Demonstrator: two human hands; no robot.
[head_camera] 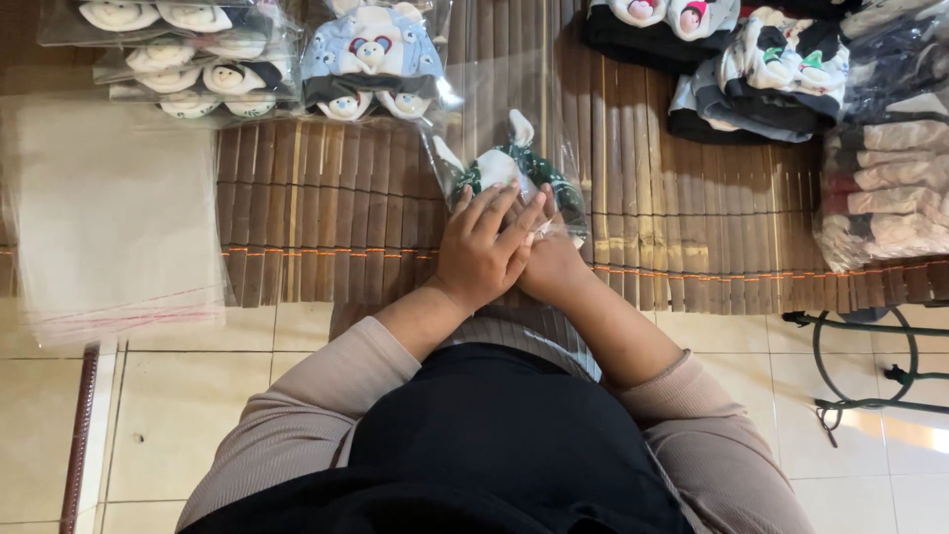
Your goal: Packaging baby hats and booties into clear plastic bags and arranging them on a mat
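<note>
Head view: hands [509, 252] on clear-bagged green-white hat [506, 166].

Both hands meet out front, left hand [481, 247] lying flat over right hand [550, 259].

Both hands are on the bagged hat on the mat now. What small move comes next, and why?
Probably press the bag's open flap flat to close it: the left hand lies over the right hand at the near end of the clear bag, and the hat is already fully inside.
</note>
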